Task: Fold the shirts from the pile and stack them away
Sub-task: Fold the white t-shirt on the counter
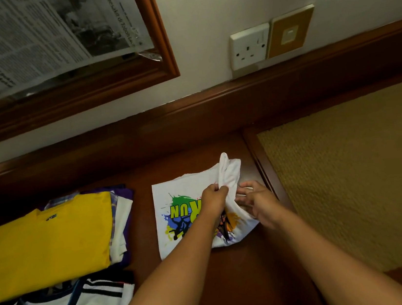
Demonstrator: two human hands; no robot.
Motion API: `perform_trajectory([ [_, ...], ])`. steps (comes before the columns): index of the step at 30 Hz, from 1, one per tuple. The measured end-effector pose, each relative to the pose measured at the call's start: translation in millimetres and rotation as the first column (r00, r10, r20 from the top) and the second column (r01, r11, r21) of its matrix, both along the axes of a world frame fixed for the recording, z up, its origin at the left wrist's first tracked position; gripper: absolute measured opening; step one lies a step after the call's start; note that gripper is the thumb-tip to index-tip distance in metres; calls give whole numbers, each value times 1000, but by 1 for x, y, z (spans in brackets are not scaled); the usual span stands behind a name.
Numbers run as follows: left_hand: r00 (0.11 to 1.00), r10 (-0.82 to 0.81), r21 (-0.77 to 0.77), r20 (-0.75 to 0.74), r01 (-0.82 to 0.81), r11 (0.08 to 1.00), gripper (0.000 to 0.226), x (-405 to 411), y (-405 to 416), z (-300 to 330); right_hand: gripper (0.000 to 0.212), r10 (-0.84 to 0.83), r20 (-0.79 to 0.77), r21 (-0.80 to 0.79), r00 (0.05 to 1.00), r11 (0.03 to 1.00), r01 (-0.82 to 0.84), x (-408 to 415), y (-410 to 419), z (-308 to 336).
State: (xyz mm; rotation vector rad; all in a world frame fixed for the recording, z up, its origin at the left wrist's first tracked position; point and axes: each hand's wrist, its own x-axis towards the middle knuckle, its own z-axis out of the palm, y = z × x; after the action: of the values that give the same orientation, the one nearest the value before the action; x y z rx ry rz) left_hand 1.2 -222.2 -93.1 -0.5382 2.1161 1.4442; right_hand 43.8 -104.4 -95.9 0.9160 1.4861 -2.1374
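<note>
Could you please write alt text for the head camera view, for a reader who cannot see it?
The left hand pinches a raised fold of a white printed shirt on a dark wooden surface, while the right hand rests open beside it. To the left, a folded yellow shirt tops a stack.

Dim warm light, soft focus, bowed edges (wide-angle)
</note>
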Motion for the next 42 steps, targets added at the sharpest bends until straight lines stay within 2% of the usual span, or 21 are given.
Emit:
perform_trajectory([
  [3, 1000, -8, 10, -6, 8, 1000, 29, 1, -2, 0, 39, 122, -19, 95, 992, 988, -119, -1, -5, 3],
  [6, 1000, 28, -6, -4, -28, 1000, 24, -1, -7, -3, 44, 207, -21, 73, 978, 976, -205, 4, -8, 4],
  [9, 995, 102, 21, -1, -101, 995, 14, -1, -12, 1, 42, 88, -28, -38, 996, 995, -89, 9, -7, 6],
  [12, 984, 179, 140, 24, -181, 974, 18, 3, -13, 10, 27, -40, 2, 27, 999, 999, 40, 7, 2, 2],
  [14, 967, 243, 290, 79, -255, 922, 19, 7, -12, 26, 22, -5, 64, 71, 998, 997, 1, 3, 12, 2],
  [16, 938, 305, 423, 166, -347, 837, 18, 8, -16, 44, 18, 142, 146, 106, 979, 982, -158, 0, 19, 4],
  [19, 917, 320, 608, 236, -396, 688, 33, 9, -31, 77, 29, 225, 207, 160, 952, 952, -260, -4, 27, -7],
  [21, 931, 281, 707, 231, -359, 609, 40, 9, -44, 93, 47, 205, 179, 263, 962, 932, -248, -8, 29, -20],
  [23, 939, 289, 739, 186, -327, 589, 48, 10, -62, 99, 61, 120, 116, 323, 986, 934, -152, -13, 31, -26],
  [25, 926, 347, 729, 152, -341, 593, 35, 11, -85, 94, 67, -7, 65, 362, 998, 932, -17, -15, 32, -26],
  [27, 900, 398, 697, 176, -399, 595, 34, 9, -113, 77, 70, -112, 70, 373, 991, 925, 78, -15, 33, -30],
  [29, 887, 407, 612, 217, -448, 652, 37, 12, -138, 46, 71, -142, 82, 421, 986, 902, 95, -13, 32, -41],
  [30, 889, 399, 518, 223, -455, 725, 38, 16, -150, 28, 71, -119, 103, 462, 987, 885, 58, -11, 30, -44],
  [32, 898, 391, 158, 203, -424, 892, 42, 27, -171, -11, 71, -23, 178, 556, 984, 827, -81, -8, 24, -42],
  [33, 910, 381, -9, 164, -385, 923, 44, 31, -180, -30, 70, 25, 221, 598, 975, 786, -156, -7, 22, -43],
  [35, 945, 315, -192, 83, -295, 936, 41, 40, -188, -54, 62, 95, 258, 640, 961, 729, -244, -8, 20, -51],
  [38, 985, 170, -336, 36, -148, 930, 45, 47, -184, -66, 52, 149, 261, 649, 954, 704, -288, -10, 15, -60],
  [42, 995, 90, -543, -44, -99, 834, 49, 49, -179, -78, 46, 151, 216, 659, 965, 707, -258, -15, 8, -62],
])
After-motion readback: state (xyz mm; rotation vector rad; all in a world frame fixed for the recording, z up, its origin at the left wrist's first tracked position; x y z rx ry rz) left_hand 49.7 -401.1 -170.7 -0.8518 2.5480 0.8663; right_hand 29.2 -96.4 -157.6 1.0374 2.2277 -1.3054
